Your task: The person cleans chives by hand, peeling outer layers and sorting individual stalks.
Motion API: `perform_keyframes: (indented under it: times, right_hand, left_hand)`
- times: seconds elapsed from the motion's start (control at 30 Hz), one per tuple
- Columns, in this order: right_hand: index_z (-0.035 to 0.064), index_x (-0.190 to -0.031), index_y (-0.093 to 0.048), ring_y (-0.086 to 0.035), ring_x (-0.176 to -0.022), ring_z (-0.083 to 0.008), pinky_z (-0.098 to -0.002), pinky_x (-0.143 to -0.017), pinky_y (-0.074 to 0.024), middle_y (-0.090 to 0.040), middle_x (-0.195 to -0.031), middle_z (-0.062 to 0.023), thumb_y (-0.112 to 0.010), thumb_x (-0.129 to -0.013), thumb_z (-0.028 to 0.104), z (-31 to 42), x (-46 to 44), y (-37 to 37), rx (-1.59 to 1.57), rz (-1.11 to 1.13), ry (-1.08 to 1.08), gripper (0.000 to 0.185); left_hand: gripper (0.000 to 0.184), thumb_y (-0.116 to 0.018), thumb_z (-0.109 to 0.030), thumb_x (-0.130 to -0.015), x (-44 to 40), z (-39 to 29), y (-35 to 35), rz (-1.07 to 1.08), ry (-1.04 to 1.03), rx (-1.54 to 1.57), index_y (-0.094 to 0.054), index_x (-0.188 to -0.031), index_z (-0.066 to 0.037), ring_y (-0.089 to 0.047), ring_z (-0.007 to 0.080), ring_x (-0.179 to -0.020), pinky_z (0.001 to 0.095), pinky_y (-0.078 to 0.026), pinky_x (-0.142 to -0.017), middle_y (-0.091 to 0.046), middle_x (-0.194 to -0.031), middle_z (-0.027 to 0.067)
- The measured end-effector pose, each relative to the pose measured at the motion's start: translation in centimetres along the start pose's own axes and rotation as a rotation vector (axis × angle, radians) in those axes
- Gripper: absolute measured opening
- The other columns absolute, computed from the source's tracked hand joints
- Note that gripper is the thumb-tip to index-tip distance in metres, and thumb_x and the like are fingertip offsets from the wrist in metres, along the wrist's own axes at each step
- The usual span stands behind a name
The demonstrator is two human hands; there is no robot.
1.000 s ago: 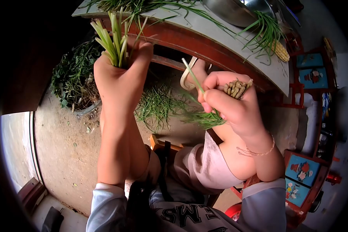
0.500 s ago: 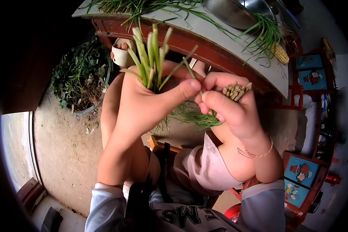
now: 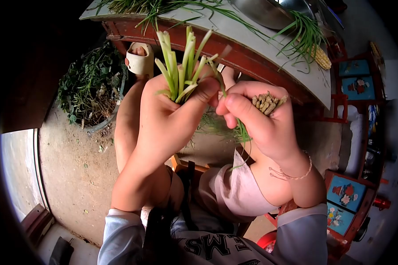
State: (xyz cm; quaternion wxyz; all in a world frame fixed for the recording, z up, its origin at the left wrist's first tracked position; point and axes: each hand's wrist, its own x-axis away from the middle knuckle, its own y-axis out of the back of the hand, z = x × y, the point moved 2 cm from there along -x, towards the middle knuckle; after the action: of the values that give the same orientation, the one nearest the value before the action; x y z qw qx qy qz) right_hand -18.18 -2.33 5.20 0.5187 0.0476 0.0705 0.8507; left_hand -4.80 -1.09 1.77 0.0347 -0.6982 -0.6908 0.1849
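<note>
My left hand [image 3: 168,115] is closed around a bunch of pale green stems [image 3: 179,70], their cut ends pointing up. Its thumb and fingertips pinch near the top of a single thin stalk [image 3: 224,88]. Close beside it, my right hand [image 3: 263,115] is closed on a bundle of chives whose brownish root ends [image 3: 268,103] show above the fist. The thumb and forefinger of that hand also touch the thin stalk, and green leaves [image 3: 242,131] hang below the fingers.
A table [image 3: 252,42] ahead bears loose green leaves [image 3: 141,6], a metal bowl [image 3: 265,15] and a corn cob [image 3: 321,58]. A basin of leafy plants [image 3: 93,88] stands on the floor at the left. Cabinets with blue panels [image 3: 346,194] line the right.
My left hand has moved right and down with its stems, to beside my right hand. The thin stalk is now between both hands, and my right fingers have shifted slightly left.
</note>
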Motion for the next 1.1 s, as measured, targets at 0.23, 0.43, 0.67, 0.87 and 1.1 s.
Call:
perform_keyframes:
  times: [0.23,0.43,0.67,0.87,1.1]
  right_hand:
    - [-0.0020,-0.067,-0.057,-0.048,-0.053,-0.0043,-0.0180,-0.050,-0.0362,-0.053,-0.055,-0.0009,-0.052,-0.080,0.009,0.7,0.2,0.4,0.012,0.022,-0.162,0.017]
    - [0.0009,-0.062,-0.055,-0.038,-0.043,-0.0010,-0.0152,-0.038,-0.0249,-0.053,-0.055,-0.0017,-0.047,-0.079,0.013,0.9,0.5,0.8,0.063,-0.009,-0.155,0.023]
    - [-0.0026,-0.071,-0.057,-0.048,-0.055,-0.0059,-0.0196,-0.052,-0.0374,-0.054,-0.060,-0.0029,-0.053,-0.081,0.009,1.1,0.0,0.8,-0.158,-0.048,-0.129,0.016]
    - [-0.0021,-0.072,-0.058,-0.049,-0.056,-0.0056,-0.0185,-0.052,-0.0392,-0.055,-0.061,-0.0013,-0.058,-0.080,0.011,1.1,-0.2,0.3,-0.217,-0.091,-0.117,0.015]
    - [-0.0025,-0.084,-0.060,-0.053,-0.056,-0.0065,-0.0190,-0.049,-0.0451,-0.058,-0.067,-0.0019,-0.063,-0.076,0.012,1.0,-0.4,-0.5,-0.381,-0.123,-0.092,0.016]
  left_hand:
    - [0.009,-0.049,0.000,-0.079,-0.5,0.2,0.5,-0.186,-0.039,-0.110,-0.052,-0.071,0.000,-0.042,0.0035,-0.054,0.0176,-0.032,-0.048,-0.048,-0.059,-0.0016]
    - [0.016,-0.056,-0.006,-0.079,-1.6,1.3,2.8,-0.417,-0.020,-0.142,-0.049,-0.063,-0.005,-0.033,0.0011,-0.049,0.0165,-0.026,-0.044,-0.041,-0.053,-0.0061]
    - [0.013,-0.060,-0.003,-0.074,-1.0,0.3,1.0,-0.087,0.148,-0.094,-0.062,-0.087,-0.003,-0.032,0.0019,-0.049,0.0165,-0.027,-0.044,-0.042,-0.062,-0.0082]
    - [0.030,-0.049,-0.023,-0.085,-0.1,0.7,0.0,0.167,0.449,0.448,-0.055,-0.106,-0.002,-0.031,-0.0010,-0.047,0.0137,-0.020,-0.041,-0.051,-0.068,-0.0053]
    - [0.039,-0.044,-0.035,-0.087,0.7,0.9,-0.9,0.182,0.382,0.509,-0.052,-0.110,-0.005,-0.038,0.0022,-0.056,0.0147,-0.027,-0.047,-0.051,-0.075,-0.0009]
